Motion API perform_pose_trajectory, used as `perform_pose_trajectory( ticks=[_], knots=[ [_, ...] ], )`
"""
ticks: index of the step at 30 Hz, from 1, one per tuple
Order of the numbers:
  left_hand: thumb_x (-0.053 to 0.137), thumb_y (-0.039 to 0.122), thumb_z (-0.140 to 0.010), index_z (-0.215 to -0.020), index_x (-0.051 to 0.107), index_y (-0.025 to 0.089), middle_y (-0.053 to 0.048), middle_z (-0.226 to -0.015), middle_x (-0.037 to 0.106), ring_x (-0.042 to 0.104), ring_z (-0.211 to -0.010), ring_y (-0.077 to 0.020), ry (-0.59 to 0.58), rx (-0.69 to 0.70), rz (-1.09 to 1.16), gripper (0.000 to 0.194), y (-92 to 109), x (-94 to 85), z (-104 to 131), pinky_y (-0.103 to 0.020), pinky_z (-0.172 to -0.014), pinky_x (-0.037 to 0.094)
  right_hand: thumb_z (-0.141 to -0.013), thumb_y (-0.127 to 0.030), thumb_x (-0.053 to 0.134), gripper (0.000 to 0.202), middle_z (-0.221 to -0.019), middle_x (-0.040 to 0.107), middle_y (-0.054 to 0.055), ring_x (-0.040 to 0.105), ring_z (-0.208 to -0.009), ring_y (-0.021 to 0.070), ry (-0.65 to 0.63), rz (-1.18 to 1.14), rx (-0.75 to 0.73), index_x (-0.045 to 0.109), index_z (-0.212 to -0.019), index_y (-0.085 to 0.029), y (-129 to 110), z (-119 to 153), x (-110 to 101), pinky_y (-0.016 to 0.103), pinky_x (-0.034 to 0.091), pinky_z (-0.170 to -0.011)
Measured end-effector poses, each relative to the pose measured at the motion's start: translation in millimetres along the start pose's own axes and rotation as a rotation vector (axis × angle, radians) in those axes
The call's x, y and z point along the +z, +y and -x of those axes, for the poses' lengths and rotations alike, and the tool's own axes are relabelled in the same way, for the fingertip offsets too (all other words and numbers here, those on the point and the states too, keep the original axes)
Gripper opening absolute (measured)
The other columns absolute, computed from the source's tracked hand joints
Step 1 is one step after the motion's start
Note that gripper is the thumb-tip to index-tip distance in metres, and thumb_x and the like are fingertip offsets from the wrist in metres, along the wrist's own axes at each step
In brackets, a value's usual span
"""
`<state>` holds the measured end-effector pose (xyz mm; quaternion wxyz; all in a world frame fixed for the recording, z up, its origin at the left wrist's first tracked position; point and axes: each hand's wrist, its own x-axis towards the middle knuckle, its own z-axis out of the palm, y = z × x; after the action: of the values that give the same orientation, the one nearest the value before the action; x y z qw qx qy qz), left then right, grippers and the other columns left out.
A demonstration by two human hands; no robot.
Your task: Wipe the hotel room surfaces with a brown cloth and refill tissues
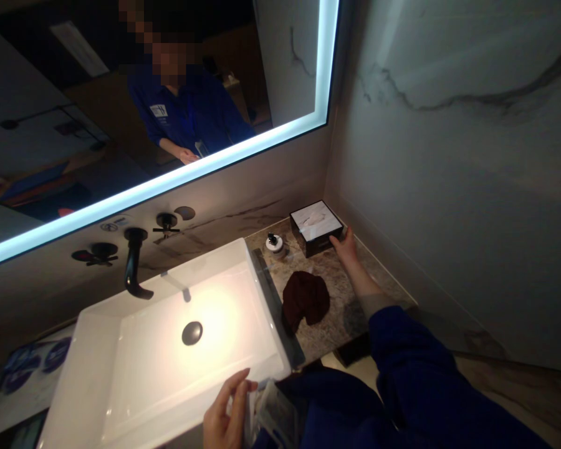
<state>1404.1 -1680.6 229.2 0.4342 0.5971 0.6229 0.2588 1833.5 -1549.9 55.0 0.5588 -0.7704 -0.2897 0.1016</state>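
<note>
The tissue box [316, 228], a black square case with a white top, is touched at its near right corner by the right hand [346, 245]; the fingers rest against it, and whether it is truly grasped cannot be told. The step in hand seems to be the moving or straightening of this box, so a firm hold on its smooth sides is probably needed next. At seven o'clock from it a dark crumpled cloth [305, 299] lies on the veined stone counter [341, 315]. A thin clear packet [267, 408] is held by the left hand [227, 415] at the glossy white sink [121, 318] edge.
</note>
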Motion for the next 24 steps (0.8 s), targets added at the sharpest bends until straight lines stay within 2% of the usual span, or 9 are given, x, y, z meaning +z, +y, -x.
perform_pose_trajectory(
  ticks=[3,6,8,11,14,17,20,22,24],
  knots=[
    [0.056,0.055,-0.078,-0.1,0.066,0.015,-0.009,-0.087,0.07,0.064,-0.084,-0.0205,-0.069,0.017,-0.06,0.047,-7,-4.1,-1,-0.028,-0.081,0.049,-0.081,-0.042,0.046,0.069,-0.139,0.037,0.024,0.033,-0.132,0.0271,-0.113,0.144,-0.062,0.03,-0.137,-0.006,-10,75,12,0.047,0.028,-0.109],
    [0.053,0.055,-0.08,-0.101,0.065,0.015,-0.009,-0.088,0.071,0.065,-0.085,-0.0202,-0.063,0.043,-0.101,0.046,-10,-5.1,-2,-0.028,-0.08,0.05,-0.074,-0.045,0.062,0.08,-0.148,0.024,0.021,0.017,-0.139,0.0357,-0.634,0.458,-0.25,0.03,-0.142,-0.017,-20,161,31,0.064,0.019,-0.105],
    [0.052,0.054,-0.082,-0.1,0.066,0.015,-0.009,-0.087,0.071,0.066,-0.085,-0.0201,-0.07,0.053,-0.116,0.045,-7,-1.4,-2,-0.027,-0.079,0.05,-0.066,-0.043,0.071,0.094,-0.153,0.01,0.019,0.004,-0.14,0.0399,-0.861,0.615,-0.384,0.024,-0.145,-0.025,-28,189,45,0.072,0.01,-0.101],
    [0.049,0.05,-0.085,-0.099,0.066,0.016,-0.009,-0.085,0.071,0.066,-0.084,-0.0194,-0.122,0.102,-0.134,0.041,5,9.5,2,-0.027,-0.076,0.051,-0.069,-0.041,0.07,0.093,-0.154,0.006,0.017,0.002,-0.141,0.0377,-0.968,0.661,-0.46,0.02,-0.147,-0.028,-42,182,64,0.072,0.012,-0.1],
    [0.048,0.047,-0.085,-0.095,0.067,0.017,-0.007,-0.08,0.071,0.067,-0.077,-0.0182,-0.142,0.172,-0.138,0.037,17,20.2,8,-0.025,-0.07,0.052,-0.073,-0.035,0.067,0.084,-0.154,0.012,0.015,0.007,-0.14,0.0362,-0.942,0.672,-0.382,0.026,-0.145,-0.027,-50,171,68,0.071,0.018,-0.099],
    [0.051,0.045,-0.084,-0.092,0.068,0.017,-0.007,-0.076,0.071,0.067,-0.073,-0.0175,-0.107,0.2,-0.112,0.034,19,22.7,14,-0.023,-0.067,0.053,-0.069,-0.025,0.068,0.082,-0.154,0.014,0.012,0.008,-0.141,0.0342,-0.944,0.633,-0.425,0.031,-0.143,-0.026,-43,191,48,0.069,0.014,-0.103],
    [0.053,0.044,-0.084,-0.093,0.069,0.017,-0.007,-0.076,0.071,0.068,-0.074,-0.0183,-0.05,0.196,-0.096,0.033,11,16.6,17,-0.024,-0.068,0.054,-0.068,-0.03,0.068,0.076,-0.152,0.022,0.011,0.015,-0.14,0.0335,-1.13,0.485,-0.48,0.04,-0.138,-0.027,-31,200,18,0.067,0.014,-0.105],
    [0.053,0.045,-0.083,-0.093,0.069,0.017,-0.007,-0.077,0.071,0.068,-0.075,-0.0198,0.002,0.168,-0.09,0.034,6,11.8,18,-0.026,-0.069,0.054,-0.074,-0.037,0.064,0.068,-0.147,0.033,0.014,0.027,-0.136,0.0304,-1.163,0.345,-0.425,0.042,-0.137,-0.021,-34,178,11,0.058,0.024,-0.108],
    [0.054,0.047,-0.082,-0.093,0.069,0.017,-0.006,-0.078,0.071,0.068,-0.077,-0.0202,0.044,0.131,-0.077,0.035,3,9.1,19,-0.026,-0.071,0.054,-0.079,-0.033,0.058,0.068,-0.142,0.038,0.017,0.035,-0.133,0.0253,-0.986,0.238,-0.369,0.037,-0.14,-0.013,-54,135,20,0.044,0.032,-0.108]
  ],
)
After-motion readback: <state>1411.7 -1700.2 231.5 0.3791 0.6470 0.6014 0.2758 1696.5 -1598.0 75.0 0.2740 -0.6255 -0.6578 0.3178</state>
